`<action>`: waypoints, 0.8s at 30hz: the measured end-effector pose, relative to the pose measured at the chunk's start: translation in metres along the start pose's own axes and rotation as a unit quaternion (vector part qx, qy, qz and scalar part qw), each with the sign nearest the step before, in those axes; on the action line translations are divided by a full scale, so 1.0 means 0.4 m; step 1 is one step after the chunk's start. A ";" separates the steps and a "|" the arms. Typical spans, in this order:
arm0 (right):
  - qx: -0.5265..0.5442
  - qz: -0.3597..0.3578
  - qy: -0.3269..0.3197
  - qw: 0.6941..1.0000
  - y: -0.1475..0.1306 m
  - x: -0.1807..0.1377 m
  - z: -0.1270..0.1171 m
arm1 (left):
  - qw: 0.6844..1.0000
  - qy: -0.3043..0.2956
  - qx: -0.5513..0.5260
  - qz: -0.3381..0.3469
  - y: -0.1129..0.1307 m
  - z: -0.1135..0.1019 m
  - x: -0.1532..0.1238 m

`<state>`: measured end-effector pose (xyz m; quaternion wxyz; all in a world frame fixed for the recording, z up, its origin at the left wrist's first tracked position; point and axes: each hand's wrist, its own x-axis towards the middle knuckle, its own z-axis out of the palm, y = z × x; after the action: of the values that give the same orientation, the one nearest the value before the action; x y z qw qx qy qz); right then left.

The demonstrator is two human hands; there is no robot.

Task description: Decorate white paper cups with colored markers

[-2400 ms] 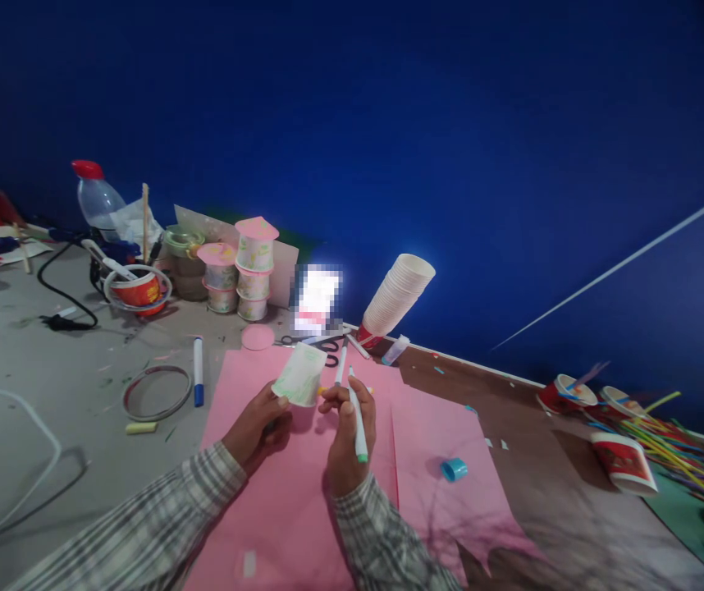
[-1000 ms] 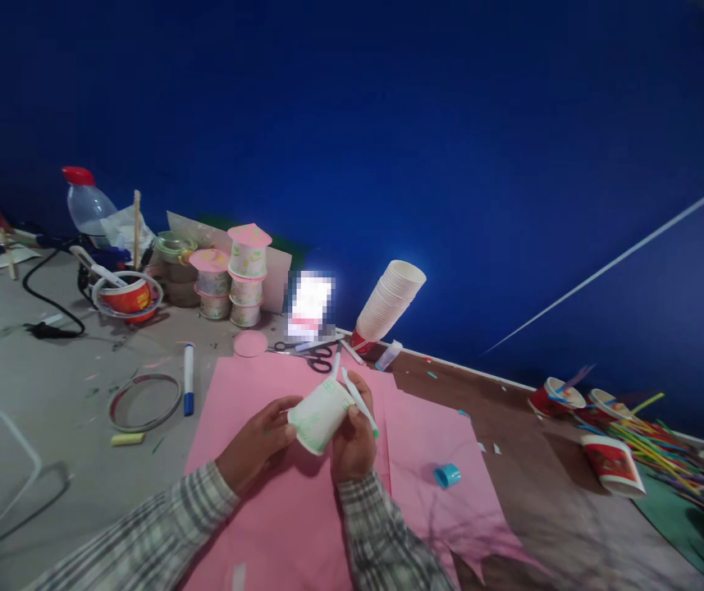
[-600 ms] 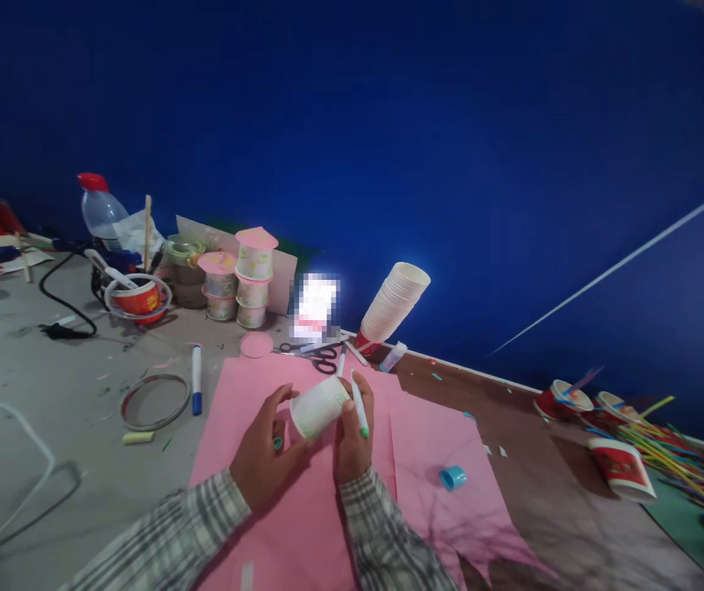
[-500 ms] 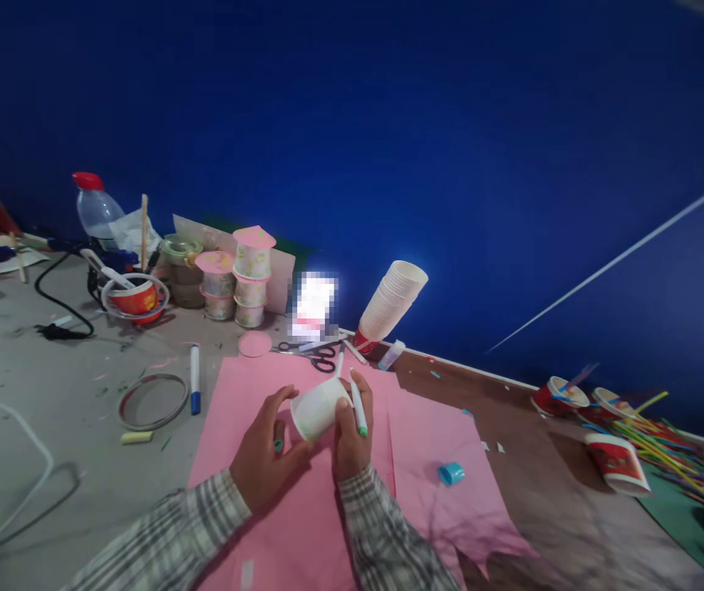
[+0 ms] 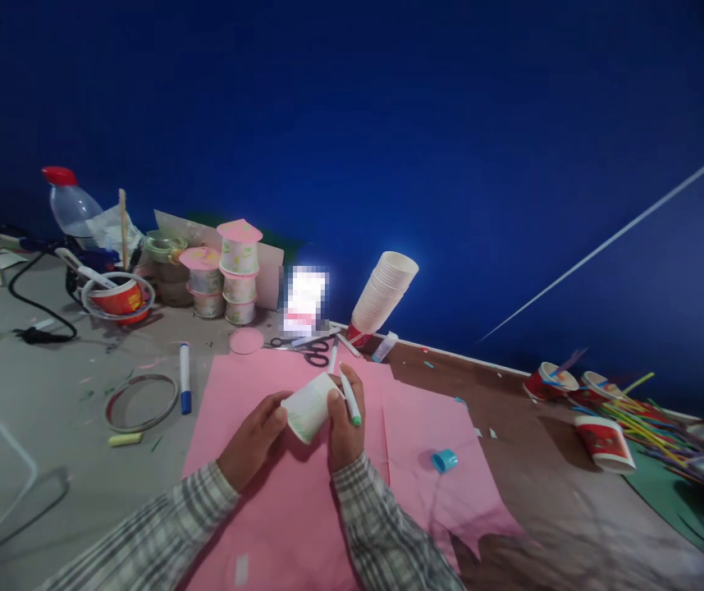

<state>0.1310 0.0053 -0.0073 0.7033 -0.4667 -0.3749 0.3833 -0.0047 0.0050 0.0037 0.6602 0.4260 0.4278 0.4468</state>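
A white paper cup (image 5: 308, 409) with faint green marks on its side is held tilted over pink paper (image 5: 278, 509). My left hand (image 5: 250, 445) grips it near the wide rim, thumb against the edge. My right hand (image 5: 345, 431) is closed on the narrower end and also holds a white marker (image 5: 350, 396) with a green end pointing down. The fingers behind the cup are partly hidden. On the paper to the right lies a blue ring-like piece (image 5: 444, 460). Scissors (image 5: 316, 355) rest at the paper's far edge.
Behind stand a leaning stack of paper cups (image 5: 386, 291), a lit phone (image 5: 306, 300) and pink-roofed cup towers (image 5: 240, 275). Left are a tape roll (image 5: 141, 403) and a blue-capped marker (image 5: 185, 377). Coloured straws (image 5: 647, 431) and a tipped red cup (image 5: 604, 444) lie right.
My left hand has closed in on the cup's rim, its thumb now against the edge, and the cup has turned slightly. The view has shifted a little to the right.
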 end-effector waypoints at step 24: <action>-0.069 -0.152 0.061 0.984 -0.027 -0.038 0.024 | 0.976 0.051 -0.195 -0.080 0.015 -0.019 0.025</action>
<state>0.1181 -0.0075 0.0030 0.7411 -0.4741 -0.4234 0.2163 -0.0110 0.0173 0.0055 0.7417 0.2302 0.3983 0.4881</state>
